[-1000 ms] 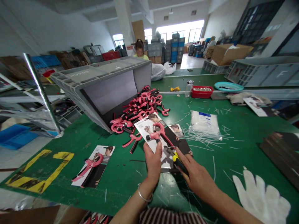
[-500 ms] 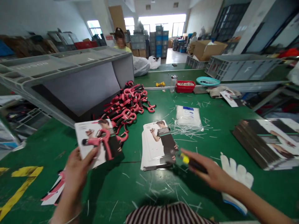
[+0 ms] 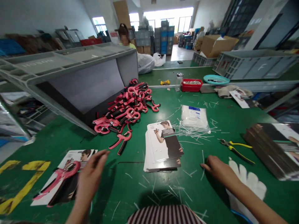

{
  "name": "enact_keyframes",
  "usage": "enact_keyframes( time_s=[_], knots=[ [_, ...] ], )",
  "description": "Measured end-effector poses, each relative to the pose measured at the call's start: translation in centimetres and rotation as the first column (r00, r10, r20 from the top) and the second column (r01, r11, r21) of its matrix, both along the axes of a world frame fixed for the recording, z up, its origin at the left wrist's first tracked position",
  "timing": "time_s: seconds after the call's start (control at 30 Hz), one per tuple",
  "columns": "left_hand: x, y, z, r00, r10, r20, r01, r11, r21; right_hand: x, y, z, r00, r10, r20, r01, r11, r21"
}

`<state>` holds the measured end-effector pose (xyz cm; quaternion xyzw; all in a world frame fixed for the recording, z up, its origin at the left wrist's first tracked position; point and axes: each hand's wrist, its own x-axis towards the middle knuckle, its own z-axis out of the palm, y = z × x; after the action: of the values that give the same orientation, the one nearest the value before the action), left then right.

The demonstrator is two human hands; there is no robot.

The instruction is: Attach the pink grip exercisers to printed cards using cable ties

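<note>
Our left hand (image 3: 91,175) is half open and looks empty. The loose pink grip (image 3: 121,137) lies just past its fingertips, slanting away to the right. Our right hand (image 3: 216,168), farther off, curls by a white tie (image 3: 202,155); we can't tell if it holds it.

On my left, a pink-and-black hand grip (image 3: 59,177) lies slantwise on its printed card (image 3: 64,161). More cards (image 3: 163,147) sit flat before me, loosely stacked. On my right, yellow-and-black pliers (image 3: 234,148) lie with handles spread.
</note>
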<state>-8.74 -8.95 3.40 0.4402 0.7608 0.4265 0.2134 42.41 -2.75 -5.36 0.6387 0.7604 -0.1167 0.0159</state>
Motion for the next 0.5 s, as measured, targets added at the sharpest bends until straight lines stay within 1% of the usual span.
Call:
enact_keyframes(
  time_s=[0.03,0.07,0.1,0.13,0.17,0.2,0.23,0.27,0.3,0.37,0.4,0.43,0.47,0.5],
  knots=[
    [2.7,1.5,-1.3,0.990,-0.121,0.070,0.121,0.993,0.009,-0.7,-0.4,-0.5,1.000,-0.016,-0.025,0.016,1.000,-0.004],
    [5.5,3.1,-2.7,0.968,-0.197,0.154,0.191,0.980,0.050,-1.1,-0.6,-0.8,0.999,-0.022,-0.046,0.022,1.000,-0.001],
    [8.1,4.6,-4.0,0.941,-0.259,0.220,0.248,0.966,0.074,-1.3,-0.6,-1.0,0.997,-0.016,-0.070,0.016,1.000,-0.003],
    [10.4,5.9,-5.1,0.930,-0.279,0.240,0.265,0.960,0.091,-1.2,-0.5,-1.1,0.995,-0.006,-0.096,0.005,1.000,-0.012],
    [12.2,7.1,-6.0,0.939,-0.289,0.189,0.275,0.957,0.095,-1.1,-0.4,-1.1,0.992,0.003,-0.123,-0.005,1.000,-0.020],
    [13.3,8.0,-6.7,0.951,-0.286,0.115,0.274,0.956,0.106,-0.9,-0.2,-1.1,0.988,0.011,-0.155,-0.016,0.999,-0.029],
    [13.9,8.7,-7.1,0.957,-0.284,0.062,0.275,0.954,0.122,-0.7,0.0,-1.0,0.981,0.014,-0.195,-0.022,0.999,-0.039],
    [13.8,9.1,-7.3,0.956,-0.291,0.037,0.284,0.949,0.138,-0.5,0.1,-0.8,0.970,0.006,-0.244,-0.020,0.998,-0.054],
    [13.2,9.4,-7.3,0.949,-0.309,0.065,0.296,0.943,0.153,-0.3,0.3,-0.5,0.954,-0.024,-0.298,0.001,0.997,-0.078],
    [11.3,9.3,-7.0,0.902,-0.350,0.254,0.317,0.934,0.163,-0.3,0.8,0.6,0.900,-0.138,-0.414,0.079,0.985,-0.156],
    [10.2,9.1,-6.8,0.869,-0.348,0.351,0.311,0.937,0.159,-0.4,1.2,1.3,0.859,-0.201,-0.471,0.120,0.973,-0.197],
    [9.3,8.8,-6.6,0.850,-0.325,0.415,0.287,0.946,0.153,-0.7,1.7,2.2,0.811,-0.253,-0.528,0.151,0.962,-0.229],
    [8.6,8.5,-6.4,0.846,-0.291,0.447,0.251,0.957,0.148,-1.2,2.3,3.2,0.756,-0.282,-0.591,0.162,0.955,-0.249],
    [8.2,8.1,-6.3,0.848,-0.256,0.465,0.209,0.966,0.150,-1.9,3.0,4.3,0.700,-0.286,-0.655,0.151,0.955,-0.255]
  ],
)
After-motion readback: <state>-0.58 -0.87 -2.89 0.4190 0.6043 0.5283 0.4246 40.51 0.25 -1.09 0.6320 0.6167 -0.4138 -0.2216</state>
